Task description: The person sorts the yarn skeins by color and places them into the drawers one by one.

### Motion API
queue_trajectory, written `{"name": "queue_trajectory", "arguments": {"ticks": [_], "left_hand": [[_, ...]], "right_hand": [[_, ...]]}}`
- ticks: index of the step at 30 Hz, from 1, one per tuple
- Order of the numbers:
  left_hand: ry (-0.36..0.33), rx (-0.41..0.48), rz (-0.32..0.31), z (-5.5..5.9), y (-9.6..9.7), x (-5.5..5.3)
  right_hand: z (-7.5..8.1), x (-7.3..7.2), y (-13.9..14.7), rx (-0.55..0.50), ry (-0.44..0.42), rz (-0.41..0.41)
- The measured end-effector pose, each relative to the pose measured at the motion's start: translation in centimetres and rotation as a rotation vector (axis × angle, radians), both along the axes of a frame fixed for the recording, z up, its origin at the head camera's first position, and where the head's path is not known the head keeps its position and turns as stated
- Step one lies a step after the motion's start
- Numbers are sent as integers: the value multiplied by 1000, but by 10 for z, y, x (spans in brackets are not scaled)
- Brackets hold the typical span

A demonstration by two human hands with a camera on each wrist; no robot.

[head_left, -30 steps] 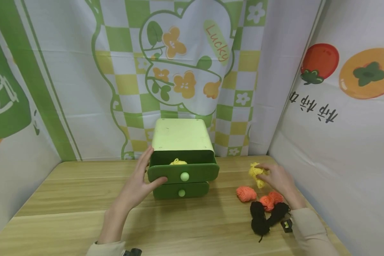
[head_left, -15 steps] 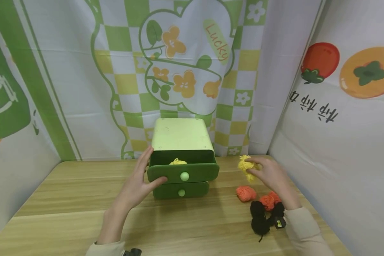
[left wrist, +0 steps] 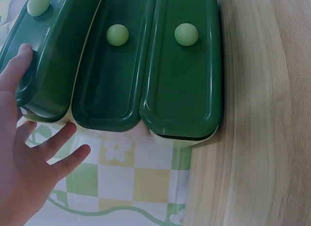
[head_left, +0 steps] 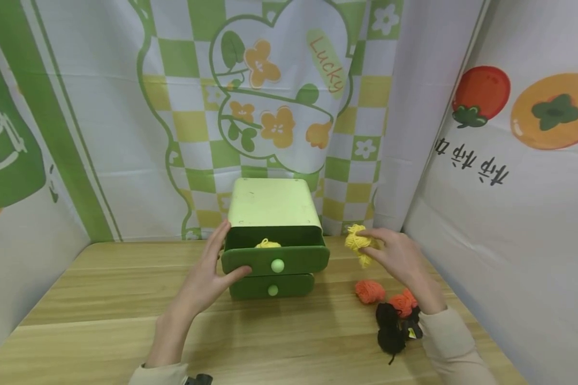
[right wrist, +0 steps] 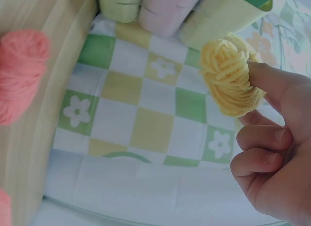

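Observation:
My right hand (head_left: 402, 255) pinches a small ball of yellow yarn (right wrist: 228, 75) between thumb and fingers, in the air right of the drawer unit. The other fingers are curled in the right wrist view. My left hand (head_left: 206, 275) rests at the left of the pulled-out top drawer (head_left: 255, 262). Its thumb lies on the green front, and its other fingers are fairly straight along the side. Inside that drawer a second yellow yarn ball (head_left: 268, 243) shows its top. In the left wrist view two lower drawers (left wrist: 182, 80) sit pushed in.
On the wooden table (head_left: 318, 342), right of the drawer unit (head_left: 274, 200), lie an orange yarn ball (head_left: 370, 291), more orange yarn (head_left: 403, 303) and black yarn (head_left: 389, 329). My right wrist partly covers them. Printed cloth (head_left: 274, 123) hangs behind and at both sides.
My right hand has moved left with the yellow yarn ball, closer to the drawer unit. My left hand and the top drawer have stayed where they were.

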State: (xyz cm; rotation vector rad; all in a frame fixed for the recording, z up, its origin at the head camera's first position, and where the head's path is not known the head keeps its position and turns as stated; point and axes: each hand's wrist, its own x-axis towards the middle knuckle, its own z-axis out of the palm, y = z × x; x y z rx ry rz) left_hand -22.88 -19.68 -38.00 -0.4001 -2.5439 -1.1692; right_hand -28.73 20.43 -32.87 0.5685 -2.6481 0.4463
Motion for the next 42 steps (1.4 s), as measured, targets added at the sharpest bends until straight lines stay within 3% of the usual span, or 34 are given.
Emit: {"name": "queue_trajectory", "arguments": {"ticks": [9, 23, 33, 42], "left_hand": [[9, 2, -4, 0, 0, 0], [-6, -1, 4, 1, -1, 1], [-12, 9, -2, 0, -1, 1], [-8, -3, 6, 2, -1, 1]], "right_hand": [[12, 3, -19, -18, 128, 104], [35, 10, -51, -44, 243, 219], [47, 11, -78, -5, 276, 263], [51, 14, -99, 25, 245, 286]]}}
